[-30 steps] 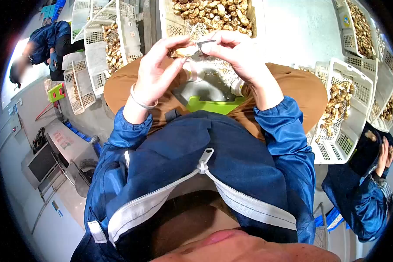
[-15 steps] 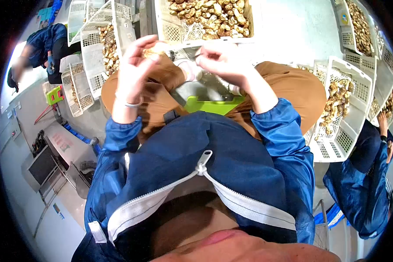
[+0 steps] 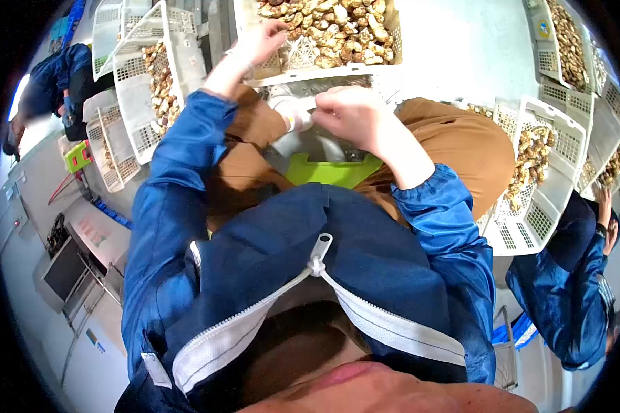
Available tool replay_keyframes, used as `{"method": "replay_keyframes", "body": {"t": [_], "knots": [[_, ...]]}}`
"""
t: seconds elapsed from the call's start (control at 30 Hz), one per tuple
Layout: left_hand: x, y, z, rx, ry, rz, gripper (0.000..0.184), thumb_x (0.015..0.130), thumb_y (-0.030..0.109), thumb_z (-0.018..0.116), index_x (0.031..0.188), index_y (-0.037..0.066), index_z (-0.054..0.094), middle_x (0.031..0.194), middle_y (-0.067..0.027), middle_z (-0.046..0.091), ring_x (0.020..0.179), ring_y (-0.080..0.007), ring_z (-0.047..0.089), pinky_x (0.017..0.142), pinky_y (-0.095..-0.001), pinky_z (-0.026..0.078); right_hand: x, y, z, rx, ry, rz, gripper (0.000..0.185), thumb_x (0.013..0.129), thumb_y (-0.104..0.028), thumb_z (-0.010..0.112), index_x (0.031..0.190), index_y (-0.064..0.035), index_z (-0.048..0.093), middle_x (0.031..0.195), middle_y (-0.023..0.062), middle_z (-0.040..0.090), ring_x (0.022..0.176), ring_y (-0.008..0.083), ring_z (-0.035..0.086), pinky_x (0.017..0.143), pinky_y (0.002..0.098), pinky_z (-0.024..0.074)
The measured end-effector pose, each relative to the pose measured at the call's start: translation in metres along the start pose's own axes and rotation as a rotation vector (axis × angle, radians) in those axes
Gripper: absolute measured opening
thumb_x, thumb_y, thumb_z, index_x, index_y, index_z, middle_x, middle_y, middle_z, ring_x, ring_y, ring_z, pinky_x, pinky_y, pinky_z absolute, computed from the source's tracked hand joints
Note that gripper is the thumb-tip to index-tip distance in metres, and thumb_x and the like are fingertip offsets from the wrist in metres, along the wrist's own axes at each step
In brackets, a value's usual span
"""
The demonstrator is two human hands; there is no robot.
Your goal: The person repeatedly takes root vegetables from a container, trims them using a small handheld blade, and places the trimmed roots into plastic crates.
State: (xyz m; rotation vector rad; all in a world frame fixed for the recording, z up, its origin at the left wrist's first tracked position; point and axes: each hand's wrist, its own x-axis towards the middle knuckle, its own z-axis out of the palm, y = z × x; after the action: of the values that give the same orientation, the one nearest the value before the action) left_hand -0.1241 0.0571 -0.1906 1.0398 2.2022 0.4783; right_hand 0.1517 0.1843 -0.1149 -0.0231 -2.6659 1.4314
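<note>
My left hand [image 3: 263, 43] reaches over the left part of a white crate [image 3: 355, 69] heaped with brown and cream mushroom-like pieces [image 3: 341, 31]. Its fingers are bent near the pieces at the crate's left side, and no piece shows clearly in it. Lower and to the right, my right hand [image 3: 348, 113] is closed in front of the crate, above my lap. A small part of something thin and pale shows at its fingertips; most of it is hidden by the fingers.
White crates with pieces stand at the left [image 3: 141, 79] and right [image 3: 530, 172]. A green object [image 3: 331, 171] lies between my knees. One person in blue works at the upper left [image 3: 48, 76], another at the right [image 3: 565, 296]. A grey cart-like object [image 3: 96, 230] is at the left.
The piece once held in my left hand no longer shows there. My left hand has moved up and over the crate. My right hand has moved slightly down, still closed.
</note>
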Motion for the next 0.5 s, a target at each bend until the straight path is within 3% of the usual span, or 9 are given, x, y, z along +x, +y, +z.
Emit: {"method": "replay_keyframes", "body": {"t": [0.03, 0.07, 0.1, 0.13, 0.2, 0.27, 0.37, 0.43, 0.5], "knots": [[0.034, -0.004, 0.027, 0.141, 0.026, -0.183, 0.048, 0.087, 0.044, 0.062, 0.112, 0.003, 0.067, 0.100, -0.0210, 0.070, 0.095, -0.0334, 0.068, 0.086, -0.0395, 0.052, 0.002, 0.001, -0.002, -0.001, -0.031, 0.036, 0.018, 0.085, -0.021, 0.064, 0.077, -0.0040, 0.062, 0.074, 0.0168, 0.062, 0.074, 0.0355, 0.064, 0.065, 0.0436, 0.0514], [0.061, -0.008, 0.051, 0.002, -0.005, -0.330, 0.054, 0.086, 0.052, 0.061, 0.103, 0.001, 0.071, 0.101, -0.0225, 0.070, 0.095, -0.0361, 0.068, 0.087, -0.0416, 0.052, 0.004, 0.001, -0.002, 0.002, -0.062, 0.075, 0.018, 0.085, -0.021, 0.063, 0.078, -0.0041, 0.062, 0.075, 0.0169, 0.063, 0.074, 0.0357, 0.064, 0.066, 0.0438, 0.0515], [0.080, -0.013, 0.078, -0.027, 0.106, -0.413, 0.057, 0.083, 0.053, 0.064, 0.095, -0.003, 0.072, 0.101, -0.0242, 0.070, 0.099, -0.0354, 0.068, 0.089, -0.0416, 0.051, 0.003, 0.002, -0.004, 0.006, -0.095, 0.115, 0.018, 0.085, -0.021, 0.063, 0.078, -0.0042, 0.062, 0.075, 0.0171, 0.063, 0.075, 0.0359, 0.064, 0.066, 0.0440, 0.0517], [0.111, -0.056, 0.119, -0.165, 0.116, -0.479, 0.054, 0.083, 0.048, 0.067, 0.097, -0.004, 0.069, 0.097, -0.0225, 0.070, 0.090, -0.0326, 0.068, 0.082, -0.0401, 0.053, 0.004, 0.001, -0.009, -0.005, -0.122, 0.139, 0.019, 0.085, -0.023, 0.062, 0.080, -0.0046, 0.063, 0.076, 0.0169, 0.064, 0.076, 0.0361, 0.065, 0.066, 0.0444, 0.0518], [0.121, -0.060, 0.149, -0.115, 0.308, -0.572, 0.048, 0.083, 0.041, 0.072, 0.095, -0.005, 0.068, 0.090, -0.0211, 0.071, 0.077, -0.0292, 0.068, 0.073, -0.0381, 0.054, 0.005, 0.006, -0.008, -0.017, -0.126, 0.156, 0.020, 0.085, -0.024, 0.062, 0.080, -0.0048, 0.064, 0.076, 0.0166, 0.064, 0.076, 0.0360, 0.065, 0.067, 0.0443, 0.0520], [0.091, -0.011, 0.130, 0.095, 0.440, -0.518, 0.041, 0.082, 0.035, 0.073, 0.089, -0.005, 0.069, 0.086, -0.0211, 0.070, 0.071, -0.0292, 0.065, 0.068, -0.0357, 0.053, 0.006, 0.008, -0.003, -0.022, -0.099, 0.156, 0.021, 0.085, -0.026, 0.061, 0.081, -0.0054, 0.064, 0.075, 0.0163, 0.064, 0.076, 0.0347, 0.066, 0.066, 0.0430, 0.0522], [0.114, -0.077, 0.150, -0.234, 0.177, -0.444, 0.036, 0.080, 0.028, 0.075, 0.091, -0.005, 0.069, 0.083, -0.0181, 0.070, 0.073, -0.0273, 0.065, 0.066, -0.0361, 0.052, 0.002, 0.008, -0.006, -0.001, -0.025, 0.111, 0.021, 0.085, -0.026, 0.062, 0.081, -0.0057, 0.065, 0.074, 0.0157, 0.063, 0.073, 0.0336, 0.065, 0.065, 0.0420, 0.0522], [0.071, -0.003, 0.109, -0.837, 0.260, -0.656, 0.040, 0.083, 0.011, 0.070, 0.120, -0.002, 0.061, 0.098, -0.0110, 0.069, 0.078, -0.0179, 0.064, 0.062, -0.0336, 0.050, -0.003, 0.016, -0.005, -0.021, 0.090, 0.036, 0.021, 0.085, -0.025, 0.063, 0.082, -0.0052, 0.065, 0.073, 0.0144, 0.063, 0.071, 0.0319, 0.064, 0.065, 0.0409, 0.0520], [0.039, 0.009, 0.083, -0.992, 0.185, -0.517, 0.051, 0.088, 0.006, 0.063, 0.137, 0.002, 0.048, 0.103, -0.0084, 0.067, 0.076, -0.0146, 0.062, 0.062, -0.0277, 0.050, -0.004, 0.017, -0.005, 0.003, 0.176, 0.018, 0.020, 0.084, -0.025, 0.063, 0.080, -0.0061, 0.065, 0.072, 0.0137, 0.063, 0.070, 0.0317, 0.064, 0.064, 0.0404, 0.0523]]}}
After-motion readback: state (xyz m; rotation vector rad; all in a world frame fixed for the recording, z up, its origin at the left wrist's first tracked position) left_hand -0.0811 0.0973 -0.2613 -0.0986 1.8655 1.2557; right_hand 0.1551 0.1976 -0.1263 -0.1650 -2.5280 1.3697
